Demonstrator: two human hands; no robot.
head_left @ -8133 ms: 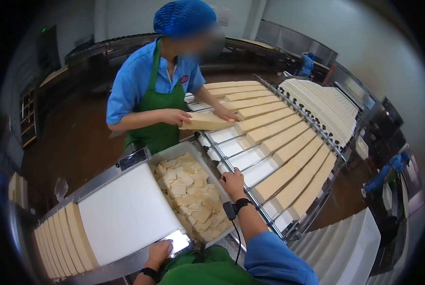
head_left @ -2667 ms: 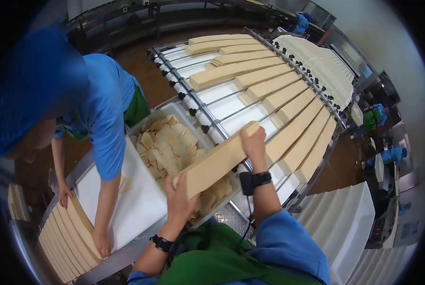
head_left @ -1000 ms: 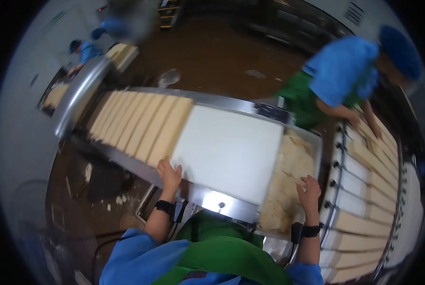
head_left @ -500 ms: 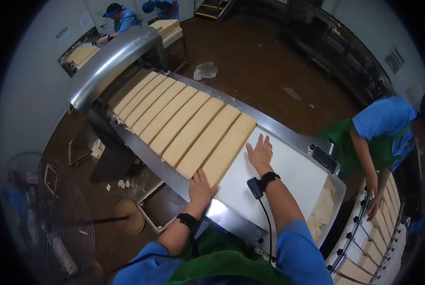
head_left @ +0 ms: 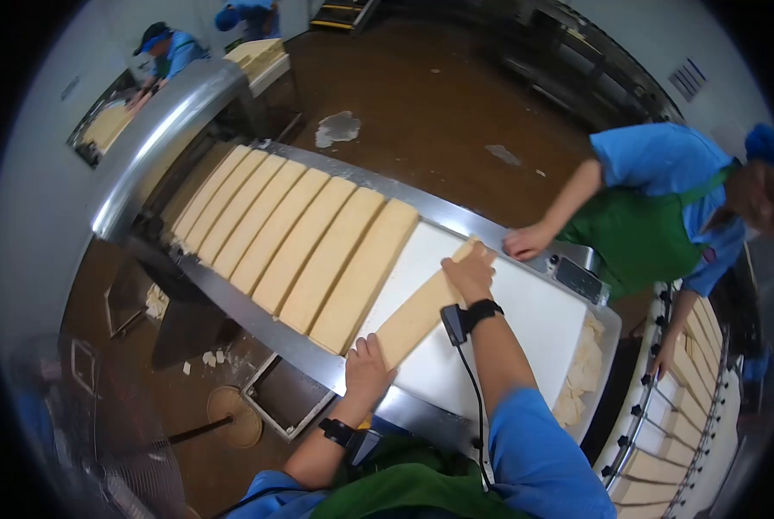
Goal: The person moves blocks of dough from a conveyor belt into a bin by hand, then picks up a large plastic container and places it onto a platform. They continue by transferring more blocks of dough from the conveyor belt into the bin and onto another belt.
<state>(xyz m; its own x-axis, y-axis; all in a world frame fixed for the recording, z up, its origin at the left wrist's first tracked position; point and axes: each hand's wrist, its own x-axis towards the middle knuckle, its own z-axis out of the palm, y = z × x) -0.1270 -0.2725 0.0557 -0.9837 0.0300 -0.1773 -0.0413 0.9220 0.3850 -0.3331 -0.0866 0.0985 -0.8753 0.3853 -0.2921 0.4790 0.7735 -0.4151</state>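
Note:
A long tan slab (head_left: 420, 310) lies on the white conveyor belt (head_left: 525, 307), pulled a little apart from the row of matching slabs (head_left: 292, 242). My left hand (head_left: 367, 370) grips its near end at the belt's steel edge. My right hand (head_left: 471, 272) grips its far end. Both wrists carry black bands, and a cable hangs from the right one.
A co-worker in blue with a green apron rests a hand (head_left: 525, 242) on the belt's far rim. A bin of broken pieces (head_left: 581, 372) sits at the belt's end. A roller rack with more slabs (head_left: 672, 432) is at the right. Two more people (head_left: 166, 52) work far left.
The last slab has come away from the row toward the right, held at both ends by my hands. The co-worker has put a hand on the belt's far edge.

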